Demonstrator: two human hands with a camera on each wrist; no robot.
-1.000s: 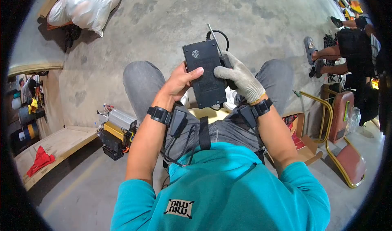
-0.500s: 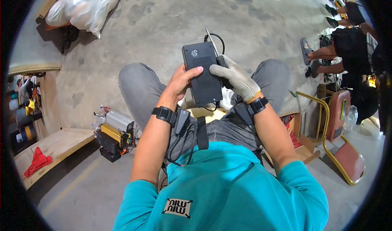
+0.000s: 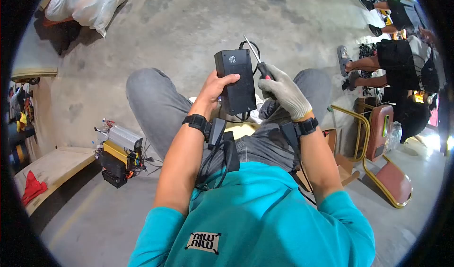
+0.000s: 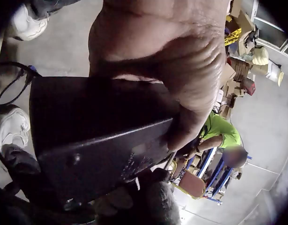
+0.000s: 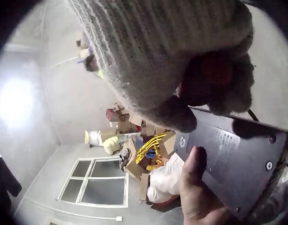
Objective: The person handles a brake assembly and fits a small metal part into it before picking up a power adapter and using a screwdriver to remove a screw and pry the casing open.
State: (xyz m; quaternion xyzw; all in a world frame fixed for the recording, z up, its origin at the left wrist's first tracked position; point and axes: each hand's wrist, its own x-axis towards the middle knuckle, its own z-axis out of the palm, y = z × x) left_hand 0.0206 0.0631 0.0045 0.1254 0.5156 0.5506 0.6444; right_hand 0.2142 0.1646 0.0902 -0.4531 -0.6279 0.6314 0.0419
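My bare left hand (image 3: 210, 91) grips a black power adapter (image 3: 240, 93) by its left side, thumb laid across the flat face. A round logo is at the far end of that face, and screws sit in the corners (image 5: 269, 166). Cables come off both ends of the adapter. My right hand (image 3: 287, 96), in a grey knitted glove, holds a screwdriver by its dark handle (image 3: 266, 71), just right of the adapter. Its thin shaft points up and away past the adapter's far corner. In the left wrist view the adapter's side (image 4: 104, 154) faces the camera.
Beneath the adapter are my spread knees in grey jeans (image 3: 151, 94). A metal-cased device with wires (image 3: 122, 146) lies on the floor at left, beside a low wooden platform (image 3: 59, 167). At right are an overturned chair (image 3: 380, 132), a cardboard box (image 3: 347, 167) and people's legs (image 3: 366, 64).
My right hand has moved right, off the adapter's face, and its thumb has left the surface. The screwdriver leans further from the adapter. The left hand keeps its grip; the head view has shifted.
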